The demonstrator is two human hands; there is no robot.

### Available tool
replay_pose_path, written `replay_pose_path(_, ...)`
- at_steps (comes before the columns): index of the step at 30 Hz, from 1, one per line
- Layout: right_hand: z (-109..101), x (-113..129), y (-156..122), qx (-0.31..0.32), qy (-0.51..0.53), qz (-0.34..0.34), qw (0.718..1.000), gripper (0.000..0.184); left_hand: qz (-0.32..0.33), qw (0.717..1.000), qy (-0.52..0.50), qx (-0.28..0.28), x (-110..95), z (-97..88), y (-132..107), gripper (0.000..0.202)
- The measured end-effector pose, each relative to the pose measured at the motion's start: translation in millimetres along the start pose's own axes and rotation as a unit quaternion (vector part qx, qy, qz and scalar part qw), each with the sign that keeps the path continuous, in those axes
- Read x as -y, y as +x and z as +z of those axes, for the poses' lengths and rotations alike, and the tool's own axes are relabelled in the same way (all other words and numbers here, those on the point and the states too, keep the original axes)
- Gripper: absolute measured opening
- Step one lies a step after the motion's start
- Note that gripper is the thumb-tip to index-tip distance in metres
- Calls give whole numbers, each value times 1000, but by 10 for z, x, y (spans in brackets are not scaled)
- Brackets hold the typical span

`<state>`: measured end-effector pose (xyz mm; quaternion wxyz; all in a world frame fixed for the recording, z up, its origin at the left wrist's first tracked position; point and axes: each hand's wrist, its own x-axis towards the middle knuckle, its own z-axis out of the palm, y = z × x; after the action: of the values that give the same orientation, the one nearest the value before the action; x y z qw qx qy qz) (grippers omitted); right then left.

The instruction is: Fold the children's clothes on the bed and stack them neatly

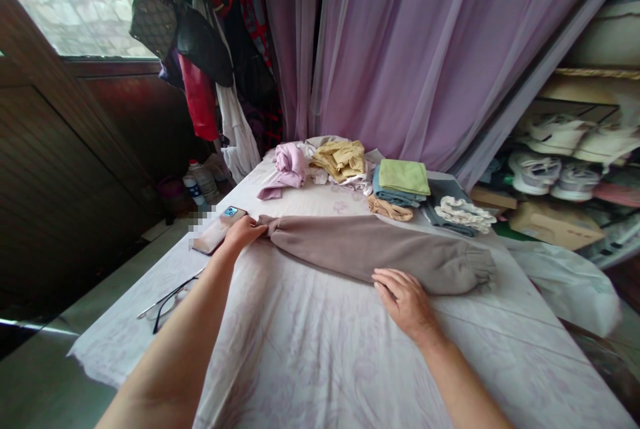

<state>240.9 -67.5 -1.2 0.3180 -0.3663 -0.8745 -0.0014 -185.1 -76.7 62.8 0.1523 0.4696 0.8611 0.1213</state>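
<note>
Toward me, my hands [325,262] have room to slide back over the sheet of the bed [320,362]. The folded taupe fleece trousers [375,252] lie between them and block a straight pass across. Just beyond my left hand [244,232] sits a phone [217,229], with glasses [167,302] nearer me, while stacked clothes [404,177] obstruct reaching far past my right hand [407,302].

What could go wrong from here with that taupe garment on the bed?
The left hand sits right beside the phone, which lies near the bed's edge, so a careless bump might knock it off. The eyeglasses lie on the sheet close to the left forearm, and could get pressed or swept aside. The taupe fleece garment might also shift or come loose under the right hand.
</note>
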Motion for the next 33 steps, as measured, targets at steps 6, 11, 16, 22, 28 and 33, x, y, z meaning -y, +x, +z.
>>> replay_pose_path(6, 23, -111, 419, -11, -20, 36, 999, 40, -20, 993, -100, 53, 38, 18, 83, 44)
replay_pose_path(11, 209, -150, 1000, 92, -86, 86, 988, 50, -6, 976, -216, 3, 72, 89, 45, 38)
replay_pose_path(16, 436, -40, 1224, 226, -137, 210, 941, 60, -33, 887, -461, 9, -17, 125, -70, 31)
replay_pose_path(22, 439, 52, 1256, 271, -124, 254, 920, 64, -124, 727, -674, 35, -196, 165, -140, 16)
replay_pose_path(28, 372, 221, 1039, 270, -105, 249, 924, 66, -189, 632, -750, 57, -282, 283, -221, 12)
replay_pose_path(33, 332, 354, 848, 271, -96, 229, 930, 65, -195, 632, -746, 79, -402, 223, -277, 15)
